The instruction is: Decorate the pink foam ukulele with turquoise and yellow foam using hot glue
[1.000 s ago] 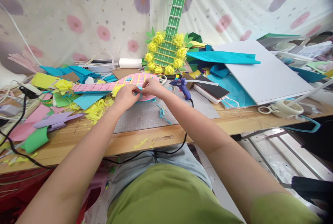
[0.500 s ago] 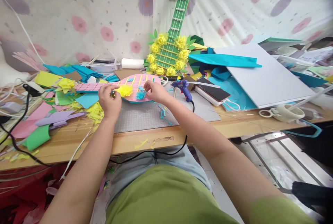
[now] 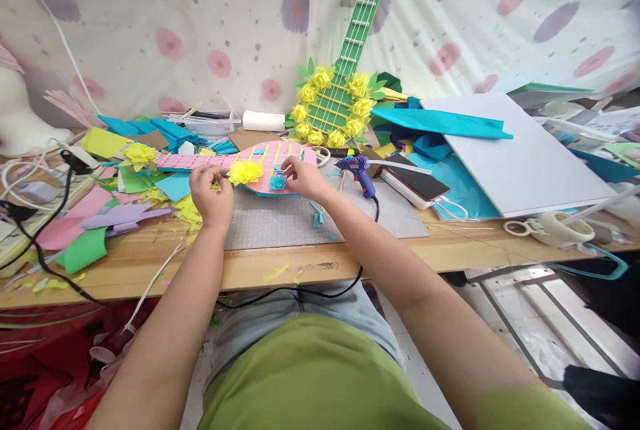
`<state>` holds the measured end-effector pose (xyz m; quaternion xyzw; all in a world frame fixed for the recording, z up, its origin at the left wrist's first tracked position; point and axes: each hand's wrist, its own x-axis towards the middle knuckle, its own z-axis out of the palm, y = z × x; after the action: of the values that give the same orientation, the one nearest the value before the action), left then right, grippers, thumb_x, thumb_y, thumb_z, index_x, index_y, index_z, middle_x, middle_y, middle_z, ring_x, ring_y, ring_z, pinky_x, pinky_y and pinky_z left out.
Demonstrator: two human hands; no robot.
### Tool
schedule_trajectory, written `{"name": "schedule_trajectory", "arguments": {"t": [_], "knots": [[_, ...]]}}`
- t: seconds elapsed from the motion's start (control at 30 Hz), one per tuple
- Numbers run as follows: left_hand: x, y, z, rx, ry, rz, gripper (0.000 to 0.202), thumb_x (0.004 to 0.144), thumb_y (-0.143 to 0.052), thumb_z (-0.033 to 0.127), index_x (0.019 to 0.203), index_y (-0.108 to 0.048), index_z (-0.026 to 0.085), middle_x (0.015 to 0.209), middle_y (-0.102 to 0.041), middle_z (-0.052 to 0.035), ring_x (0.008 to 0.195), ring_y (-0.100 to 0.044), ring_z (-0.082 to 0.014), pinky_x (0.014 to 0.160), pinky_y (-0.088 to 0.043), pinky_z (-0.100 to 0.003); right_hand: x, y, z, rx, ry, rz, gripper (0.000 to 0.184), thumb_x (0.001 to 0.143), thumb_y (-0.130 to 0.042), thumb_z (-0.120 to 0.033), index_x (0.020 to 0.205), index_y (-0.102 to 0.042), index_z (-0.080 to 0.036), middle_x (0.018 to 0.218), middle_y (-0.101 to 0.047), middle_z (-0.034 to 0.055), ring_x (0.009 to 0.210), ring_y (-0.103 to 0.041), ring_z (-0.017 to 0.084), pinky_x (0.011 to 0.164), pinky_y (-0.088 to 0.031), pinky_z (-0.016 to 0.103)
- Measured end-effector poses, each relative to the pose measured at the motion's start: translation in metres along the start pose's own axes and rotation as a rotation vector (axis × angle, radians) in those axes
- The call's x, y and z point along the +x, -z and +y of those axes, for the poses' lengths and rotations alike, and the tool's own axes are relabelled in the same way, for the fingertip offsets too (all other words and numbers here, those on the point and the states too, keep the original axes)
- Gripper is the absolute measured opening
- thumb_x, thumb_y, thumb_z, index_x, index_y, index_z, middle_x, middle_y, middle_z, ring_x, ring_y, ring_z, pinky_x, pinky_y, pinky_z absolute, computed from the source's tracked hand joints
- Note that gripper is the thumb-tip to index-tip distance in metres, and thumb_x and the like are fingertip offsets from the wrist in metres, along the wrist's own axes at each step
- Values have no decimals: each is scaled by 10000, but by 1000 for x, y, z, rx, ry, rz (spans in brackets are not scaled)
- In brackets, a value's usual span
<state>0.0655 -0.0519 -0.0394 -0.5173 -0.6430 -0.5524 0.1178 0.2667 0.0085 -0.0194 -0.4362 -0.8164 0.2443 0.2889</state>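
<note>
A pink paper guitar [image 3: 256, 185] with yellow strips and a blue edge lies on the grey cutting mat [image 3: 260, 229], neck to the left. On its body sit a yellow paper flower [image 3: 245, 173] and a smaller blue paper flower [image 3: 277, 181]. My left hand [image 3: 211, 195] is at the left of the yellow flower, fingers curled and closed at its edge; what lies between the thumb and fingers is partly hidden. From the right, my right hand [image 3: 304, 178] pinches at the blue flower with thumb and forefinger.
A blue glue gun [image 3: 359, 175] lies right of the guitar, its black cord running over the table edge. Behind stands a green paper guitar [image 3: 327, 110] with yellow flowers. Paper scraps [image 3: 120, 217] cover the left; a phone [image 3: 417, 177] and white board [image 3: 515, 157] lie right.
The view has turned slightly left, so the table's things sit further right in the picture. My left hand has shifted a little left against the guitar; my right hand stays at the blue flower.
</note>
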Motion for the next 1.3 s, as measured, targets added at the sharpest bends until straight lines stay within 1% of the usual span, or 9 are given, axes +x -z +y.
{"name": "schedule_trajectory", "arguments": {"t": [0.17,0.37,0.53,0.73,0.93,1.07,1.17,1.23,1.3], "knots": [[-3,-2,-2,-4,-27,-8,245,718,-454,55,824,-630,188,916,-557,-69,951,-557,-187,846,-463,-323,-1,-1,0,17,-11,-6,357,644,-512,-74,973,-504,-213,909,-681,5,752,-604,131,696,-467,263],[-3,-3,-1,26,-43,-3,237,726,-455,56,817,-625,194,910,-554,-62,952,-563,-177,830,-469,-306,-1,6,-6,88,-14,-19,366,646,-523,-72,986,-485,-203,869,-689,8,761,-613,136,728,-474,284],[-4,-2,-1,33,-51,-12,227,734,-449,69,809,-619,198,905,-543,-64,969,-555,-178,827,-469,-299,2,10,-4,182,-2,2,367,650,-504,-24,975,-460,-189,860,-682,21,795,-633,124,762,-479,280],[-4,-3,0,1,-57,2,221,731,-450,66,795,-619,193,910,-548,-69,970,-554,-183,834,-468,-311,1,8,2,225,-21,20,383,653,-511,-17,980,-433,-199,921,-661,22,793,-631,113,758,-495,285],[-4,-3,-1,6,-42,-17,232,726,-448,57,805,-618,195,916,-543,-62,966,-554,-176,861,-460,-311,-1,1,-5,204,27,-3,435,633,-527,-27,1028,-430,-182,966,-628,47,764,-616,115,758,-499,299],[-4,-3,-2,-10,-41,-8,230,721,-456,51,791,-624,191,909,-544,-61,962,-553,-176,855,-463,-312,0,2,-9,237,18,20,420,645,-528,-29,1019,-432,-195,958,-614,30,756,-615,114,753,-507,305],[-4,-4,-3,-33,-50,19,225,706,-467,42,772,-628,185,894,-542,-58,946,-555,-173,834,-465,-300,1,10,-5,362,15,89,380,676,-579,-93,1007,-434,-212,979,-605,24,780,-621,116,746,-513,297],[-4,-5,-2,-55,-61,42,223,701,-469,40,762,-631,181,884,-539,-58,933,-553,-170,816,-467,-290,1,18,3,417,2,186,340,697,-604,-157,992,-447,-219,970,-611,22,787,-622,125,739,-512,304],[-4,-5,-2,-63,-63,46,226,701,-468,41,761,-634,182,882,-535,-59,933,-549,-169,802,-468,-283,-3,25,15,396,-48,296,274,710,-602,-194,949,-469,-220,905,-622,11,771,-616,136,736,-504,319]]}}
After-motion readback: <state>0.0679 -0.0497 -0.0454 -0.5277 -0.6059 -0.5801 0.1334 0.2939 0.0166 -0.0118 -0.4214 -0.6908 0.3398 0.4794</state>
